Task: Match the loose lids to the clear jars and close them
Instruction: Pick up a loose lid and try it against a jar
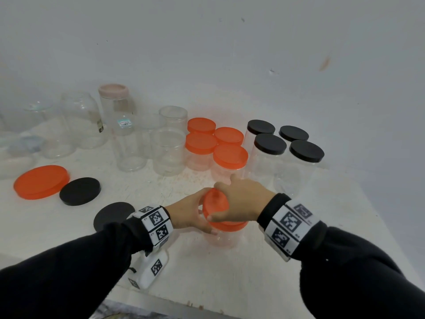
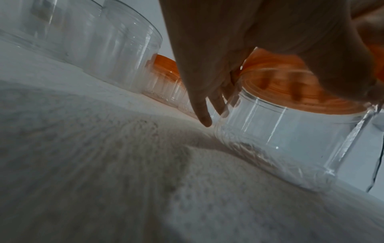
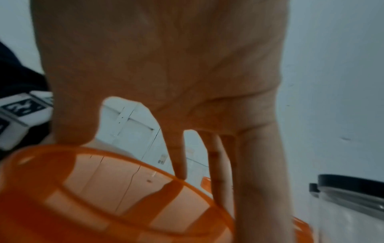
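The head view alone shows the whole white desk [image 1: 230,272]: four jars with orange lids [image 1: 230,155] and four jars with black lids [image 1: 270,144] stand in groups at the back, open clear jars [image 1: 169,151] stand to their left, and a large orange lid [image 1: 41,181] and two black lids [image 1: 80,191] lie loose at the left side. The left wrist view shows, from low over the desk, what the head view hides: the clear wall of the jar [image 2: 280,139] standing upright on the desk, with the orange lid [image 2: 290,92] on its mouth. The right wrist view looks down on this lid [image 3: 104,197] from very near (the picture is blurred).

The left hand [image 1: 187,214] is curled round the side of the jar [image 1: 220,238] near the front middle of the desk, the thumb at the near side. The right hand [image 1: 241,203] grips the orange lid [image 1: 216,209] from above, with the fingers [image 3: 178,161] spread over its rim and the thumb at the near edge. Whether the lid is fully seated I cannot tell.
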A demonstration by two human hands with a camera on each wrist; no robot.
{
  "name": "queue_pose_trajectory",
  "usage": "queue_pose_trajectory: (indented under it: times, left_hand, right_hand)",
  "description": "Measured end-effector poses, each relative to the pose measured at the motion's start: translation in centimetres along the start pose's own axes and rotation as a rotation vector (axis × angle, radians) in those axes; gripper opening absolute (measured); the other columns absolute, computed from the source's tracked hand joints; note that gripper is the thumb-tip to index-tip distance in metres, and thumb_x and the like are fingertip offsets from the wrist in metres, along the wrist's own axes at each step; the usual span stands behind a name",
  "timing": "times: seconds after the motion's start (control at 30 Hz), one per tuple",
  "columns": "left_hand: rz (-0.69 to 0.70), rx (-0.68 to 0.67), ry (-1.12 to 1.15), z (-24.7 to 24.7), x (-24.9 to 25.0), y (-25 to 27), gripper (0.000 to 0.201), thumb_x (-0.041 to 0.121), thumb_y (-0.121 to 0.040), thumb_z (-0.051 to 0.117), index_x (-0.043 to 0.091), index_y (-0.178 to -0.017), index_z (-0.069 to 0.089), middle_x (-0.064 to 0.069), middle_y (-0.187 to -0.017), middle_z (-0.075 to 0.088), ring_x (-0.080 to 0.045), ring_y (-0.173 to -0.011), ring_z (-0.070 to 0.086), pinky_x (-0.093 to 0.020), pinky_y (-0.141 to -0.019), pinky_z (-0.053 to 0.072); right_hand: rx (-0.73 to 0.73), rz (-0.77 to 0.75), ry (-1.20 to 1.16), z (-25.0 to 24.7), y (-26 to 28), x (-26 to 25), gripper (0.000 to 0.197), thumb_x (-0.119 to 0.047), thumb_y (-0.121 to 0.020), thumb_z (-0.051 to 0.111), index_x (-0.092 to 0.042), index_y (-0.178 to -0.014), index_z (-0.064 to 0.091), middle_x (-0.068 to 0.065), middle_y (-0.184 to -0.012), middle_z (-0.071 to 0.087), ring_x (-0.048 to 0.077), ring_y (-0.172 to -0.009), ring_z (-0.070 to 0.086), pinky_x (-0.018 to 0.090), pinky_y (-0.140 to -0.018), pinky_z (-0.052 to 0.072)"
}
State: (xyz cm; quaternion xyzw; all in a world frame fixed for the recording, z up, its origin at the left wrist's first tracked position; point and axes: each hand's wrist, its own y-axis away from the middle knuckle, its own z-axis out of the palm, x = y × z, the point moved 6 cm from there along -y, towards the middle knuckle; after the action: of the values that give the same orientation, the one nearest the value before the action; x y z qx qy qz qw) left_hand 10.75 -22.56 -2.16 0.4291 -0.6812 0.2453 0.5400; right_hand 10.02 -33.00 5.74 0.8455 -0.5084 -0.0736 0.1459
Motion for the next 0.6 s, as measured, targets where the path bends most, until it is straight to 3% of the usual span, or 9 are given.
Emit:
queue_pose_trajectory:
  times: [0.07, 0.17, 0.27, 0.37, 0.47, 0.53, 0.6]
  left_hand:
    - [-0.008, -0.001, -0.011, -0.01, -0.07, -0.01, 0.093, 0.011, -0.060, 0.085, 0.030, -0.133, 0.031, 0.013, -0.129, 0.049, -0.001, -0.118, 0.048, -0.010, -0.090, 0.042]
    - [-0.008, 0.002, -0.017, -0.05, -0.08, -0.07, 0.093, 0.017, -0.056, 0.086, 0.029, -0.132, 0.033, 0.013, -0.128, 0.048, -0.001, -0.119, 0.047, -0.013, -0.092, 0.041]
    - [-0.011, -0.011, -0.019, 0.10, 0.01, 0.07, 0.099, 0.031, -0.048, 0.086, 0.032, -0.132, 0.033, 0.015, -0.128, 0.046, 0.001, -0.119, 0.045, -0.016, -0.094, 0.041]
    - [-0.007, -0.028, -0.032, 0.15, -0.01, 0.08, 0.099, 0.018, -0.057, 0.087, 0.033, -0.136, 0.029, 0.014, -0.133, 0.043, 0.001, -0.123, 0.042, -0.017, -0.098, 0.039]
    - [-0.020, -0.032, -0.040, 0.13, -0.07, 0.15, 0.103, 0.033, -0.049, 0.083, 0.032, -0.136, 0.027, 0.014, -0.131, 0.046, 0.002, -0.122, 0.044, -0.017, -0.097, 0.039]
    - [-0.019, -0.039, -0.045, 0.22, 0.01, 0.21, 0.104, 0.038, -0.048, 0.082, 0.032, -0.136, 0.027, 0.015, -0.132, 0.045, 0.003, -0.122, 0.042, -0.017, -0.096, 0.039]
    - [-0.014, -0.045, -0.038, 0.26, 0.12, 0.28, 0.105, 0.039, -0.048, 0.082, 0.030, -0.137, 0.027, 0.016, -0.133, 0.041, 0.005, -0.123, 0.040, -0.016, -0.095, 0.040]
  right_hand:
    - [-0.002, 0.032, 0.010, 0.26, 0.03, 0.32, 0.085, -0.071, -0.076, 0.053, -0.027, -0.144, 0.024, 0.010, -0.138, 0.034, 0.029, -0.116, 0.046, 0.037, -0.087, 0.044]
    - [-0.157, -0.083, -0.034, 0.30, 0.27, 0.58, 0.090, -0.058, -0.074, 0.067, -0.046, -0.143, 0.010, -0.003, -0.153, 0.009, 0.029, -0.136, 0.023, 0.052, -0.102, 0.037]
    - [-0.206, -0.170, -0.052, 0.14, 0.47, 0.40, 0.089, -0.036, -0.073, 0.074, -0.054, -0.138, 0.016, -0.011, -0.148, 0.013, 0.027, -0.129, 0.028, 0.050, -0.099, 0.041]
    - [-0.105, -0.085, -0.084, -0.08, 0.31, 0.41, 0.082, -0.047, -0.071, 0.071, -0.049, -0.138, 0.022, -0.002, -0.133, 0.029, 0.025, -0.115, 0.041, 0.044, -0.091, 0.048]
    - [-0.054, 0.006, 0.004, 0.16, 0.19, 0.34, 0.086, -0.065, -0.074, 0.060, -0.033, -0.144, 0.022, 0.008, -0.135, 0.034, 0.028, -0.111, 0.049, 0.039, -0.089, 0.048]
    - [-0.098, -0.011, 0.024, 0.31, 0.20, 0.39, 0.095, -0.068, -0.071, 0.062, -0.037, -0.145, 0.013, 0.007, -0.145, 0.025, 0.030, -0.123, 0.041, 0.046, -0.094, 0.045]
    - [-0.162, -0.109, 0.015, 0.19, 0.35, 0.10, 0.097, -0.055, -0.069, 0.072, -0.048, -0.141, 0.009, -0.005, -0.151, 0.011, 0.028, -0.132, 0.027, 0.054, -0.097, 0.042]
